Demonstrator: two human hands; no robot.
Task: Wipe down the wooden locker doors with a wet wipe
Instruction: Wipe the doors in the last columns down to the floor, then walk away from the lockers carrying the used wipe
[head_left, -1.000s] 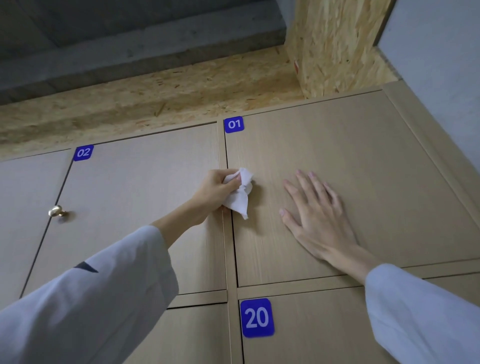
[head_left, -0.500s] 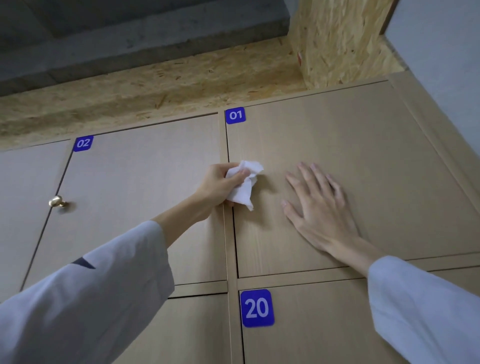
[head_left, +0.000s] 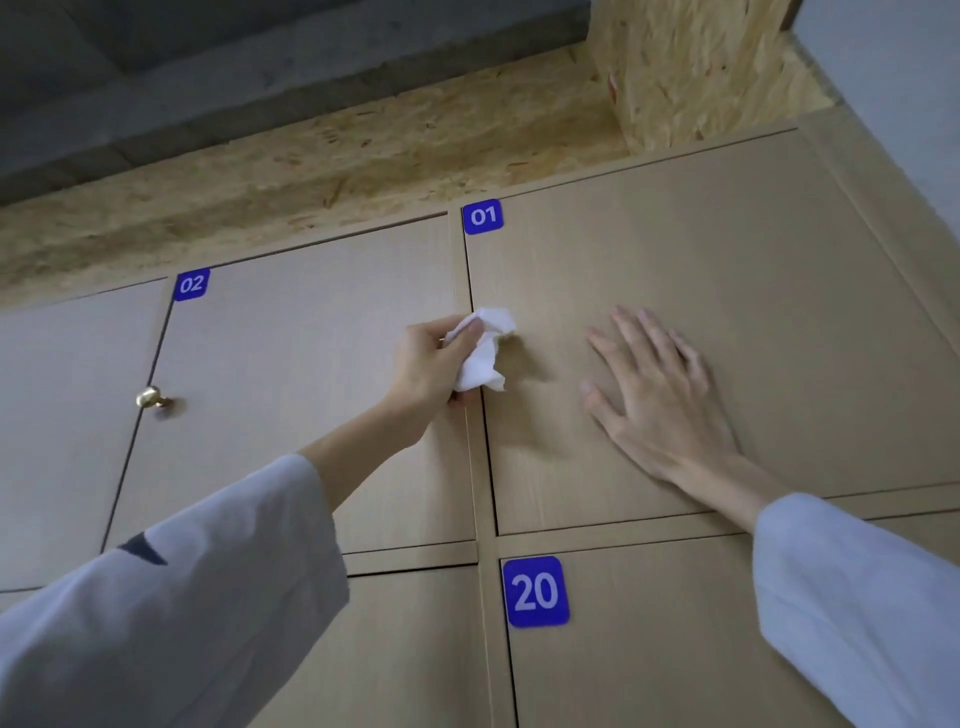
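1. Pale wooden lockers fill the view from below, with a rough chipboard strip (head_left: 322, 171) above them and a grey ceiling over that.
2. Door 01 (head_left: 675, 249) carries a blue tag (head_left: 482, 215) at its top left corner; door 02 (head_left: 311, 338) sits to its left with its own tag (head_left: 191, 284), and door 20 (head_left: 675, 623) lies below 01.
3. Left hand (head_left: 426, 369) grips a crumpled white wipe (head_left: 483, 353) between thumb and curled fingers, at the left edge of door 01, over the seam between 01 and 02.
4. Right hand (head_left: 660, 395) lies flat on door 01, fingers straight and spread, holding nothing, near the wipe but apart from it.
5. A brass knob (head_left: 150, 397) sticks out just left of door 02's left edge.
6. Both arms wear loose pale sleeves (head_left: 182, 597).
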